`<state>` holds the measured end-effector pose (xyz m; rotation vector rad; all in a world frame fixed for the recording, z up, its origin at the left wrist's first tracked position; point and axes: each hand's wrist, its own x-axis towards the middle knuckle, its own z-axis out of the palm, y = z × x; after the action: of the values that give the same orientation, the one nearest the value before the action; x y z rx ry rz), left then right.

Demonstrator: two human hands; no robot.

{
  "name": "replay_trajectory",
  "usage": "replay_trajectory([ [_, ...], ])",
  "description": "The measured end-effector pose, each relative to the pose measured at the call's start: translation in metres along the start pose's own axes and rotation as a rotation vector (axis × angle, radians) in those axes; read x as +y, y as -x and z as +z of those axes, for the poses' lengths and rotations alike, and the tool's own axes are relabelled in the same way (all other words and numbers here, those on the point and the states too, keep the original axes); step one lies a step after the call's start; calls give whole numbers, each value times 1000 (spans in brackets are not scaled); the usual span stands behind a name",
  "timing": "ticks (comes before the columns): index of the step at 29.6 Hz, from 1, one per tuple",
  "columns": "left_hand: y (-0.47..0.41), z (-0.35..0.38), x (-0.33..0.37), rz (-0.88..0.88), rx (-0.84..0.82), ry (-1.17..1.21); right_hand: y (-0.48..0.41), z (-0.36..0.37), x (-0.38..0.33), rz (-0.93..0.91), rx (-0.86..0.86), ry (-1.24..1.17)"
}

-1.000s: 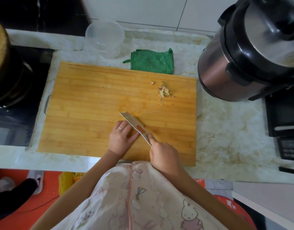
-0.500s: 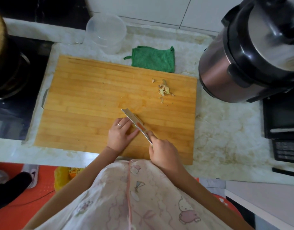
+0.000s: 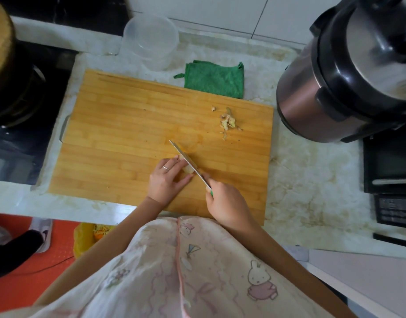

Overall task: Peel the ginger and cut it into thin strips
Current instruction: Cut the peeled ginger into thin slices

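- While the left hand (image 3: pixel 166 180) pins the ginger (image 3: pixel 188 170) to the cutting board (image 3: pixel 128 125), fingers curled over it and thumb tucked against its near side, the right hand (image 3: pixel 227 203) is wrapped around the handle of a knife (image 3: pixel 188 162).
- The blade runs slantwise away from the right hand, its edge down against the right face of the ginger, just beside the left fingertips.
- The ginger shows only as a pale, skinless-looking lump poking out from under the left fingers. Most of it is hidden, so I cannot tell its whole shape.
- Beyond the right hand, well apart from the knife, a small heap of peelings (image 3: pixel 228 121) lies on the board, which suggests to me that the peeling is done.
- I see no slices or strips near the hands, so by my reckoning the cutting is only just starting: slicing first, then the strips, all yet to do.
- Farther off past the hands, a folded green cloth (image 3: pixel 214 79) and a clear plastic tub (image 3: pixel 151 40) sit on the counter (image 3: pixel 312 168), and a big cooker (image 3: pixel 335 88) stands off to the right hand's side.
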<state>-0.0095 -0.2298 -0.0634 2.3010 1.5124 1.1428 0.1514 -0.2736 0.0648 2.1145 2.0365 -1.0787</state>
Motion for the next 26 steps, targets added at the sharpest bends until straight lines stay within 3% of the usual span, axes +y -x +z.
replay_trajectory([
  [26, -1, -3, -1, -8, -67, -46, -12, -5, 18, 7, -72, -125],
])
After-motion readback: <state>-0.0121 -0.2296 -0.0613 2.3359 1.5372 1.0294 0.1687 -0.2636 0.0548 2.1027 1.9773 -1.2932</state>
